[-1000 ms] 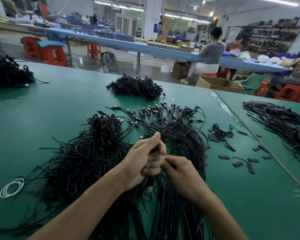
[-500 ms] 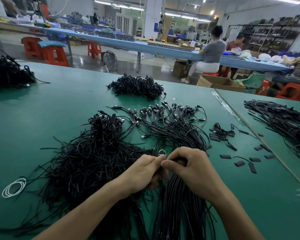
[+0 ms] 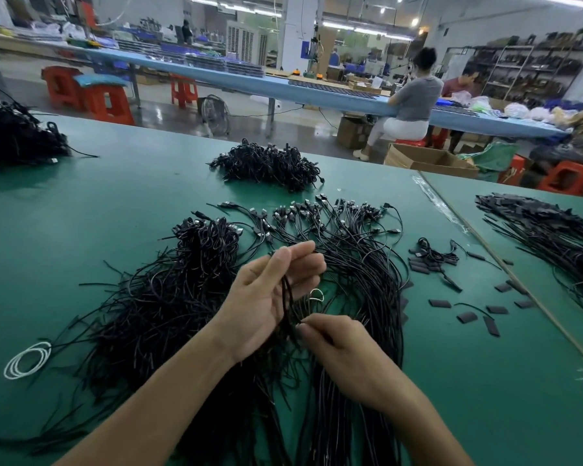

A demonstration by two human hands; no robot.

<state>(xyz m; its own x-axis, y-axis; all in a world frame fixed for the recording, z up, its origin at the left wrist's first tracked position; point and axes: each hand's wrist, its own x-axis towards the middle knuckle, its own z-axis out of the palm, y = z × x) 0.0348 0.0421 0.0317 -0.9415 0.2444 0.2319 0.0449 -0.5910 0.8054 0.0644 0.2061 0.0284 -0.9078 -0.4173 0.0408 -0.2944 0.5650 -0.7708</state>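
Lying far left: a dark cable heap [image 3: 14, 136] at the table's edge; nearer, a white cord coil [image 3: 27, 359] on the green table [image 3: 115, 196].
Left heap: loose black cable ends [image 3: 155, 314], sprawling beside and under the left forearm.
Back pile: tied cable bundles [image 3: 266, 164], well apart from the hands.
Left hand [image 3: 266, 297]: palm up, fingers loosely spread and nearly straight; the held strands [image 3: 286, 297] run across the palm.
Held strands: a few thin black cables, lifted between both hands above the fanned USB cables [image 3: 334, 223].
Ring: a small pale loop [image 3: 316, 294] just right of the left palm.
Right hand [image 3: 344, 351]: knuckles up, thumb and forefinger pinching the strands' lower part.
In the way: the fanned cables crowd beneath and around both hands.
Right side: black sleeve pieces [image 3: 465, 317] lie scattered; past the table seam, another cable pile [image 3: 552, 230].
Change: half a second ago both hands were curled together over the strands; the left has since opened and risen, and the right sits lower.
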